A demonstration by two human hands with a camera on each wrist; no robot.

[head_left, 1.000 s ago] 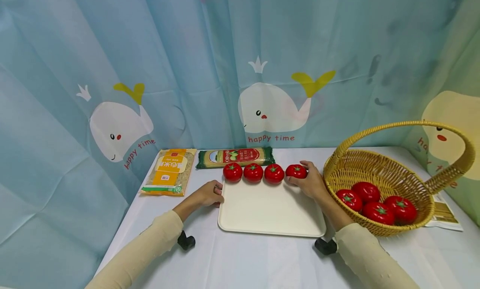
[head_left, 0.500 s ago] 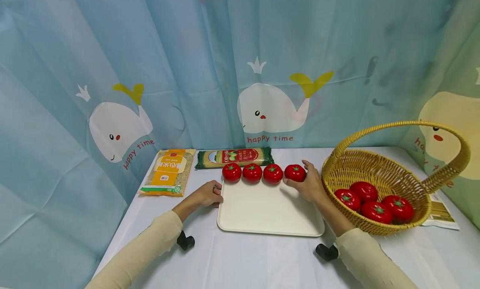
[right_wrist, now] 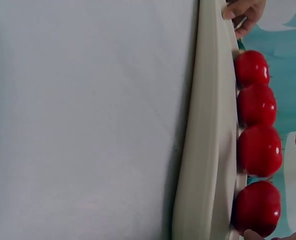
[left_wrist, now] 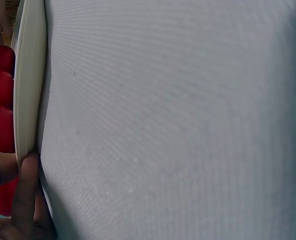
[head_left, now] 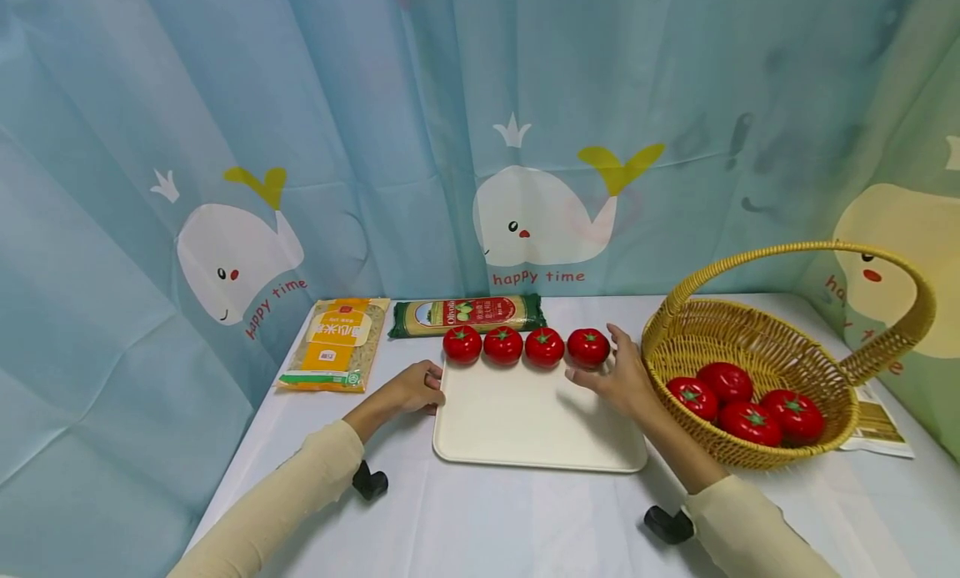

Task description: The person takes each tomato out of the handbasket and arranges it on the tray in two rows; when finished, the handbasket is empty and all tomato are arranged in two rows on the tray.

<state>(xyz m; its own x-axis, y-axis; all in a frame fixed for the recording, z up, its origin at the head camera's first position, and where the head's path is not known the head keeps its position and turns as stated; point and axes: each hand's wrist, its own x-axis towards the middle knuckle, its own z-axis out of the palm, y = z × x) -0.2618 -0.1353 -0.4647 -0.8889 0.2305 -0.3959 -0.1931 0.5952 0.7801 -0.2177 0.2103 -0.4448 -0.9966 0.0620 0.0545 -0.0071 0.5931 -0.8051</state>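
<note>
A cream tray (head_left: 536,419) lies on the table with several red tomatoes (head_left: 503,345) lined up along its far edge. My left hand (head_left: 415,387) pinches the tray's left rim; in the left wrist view its fingers (left_wrist: 25,195) lie on both sides of that rim. Around the rightmost tomato (head_left: 588,348), my right hand (head_left: 624,379) is spread, with a small gap on the finger side. In the right wrist view, a fingertip (right_wrist: 251,234) is close to this tomato (right_wrist: 257,207); I cannot tell whether it touches. A narrow space separates this tomato from its neighbour.
To the right stands a tall-handled wicker basket (head_left: 776,344) holding several tomatoes (head_left: 750,424). Partly behind it lies a printed packet (head_left: 877,428). A spaghetti pack (head_left: 468,314) lies behind the tray, and a bag of grain (head_left: 335,344) at the left. A curtain (head_left: 360,103) hangs behind.
My right hand's fingers have loosened from the rightmost tomato and drawn slightly back to the right. The tomato stays on the tray. The left hand keeps its hold on the rim.
</note>
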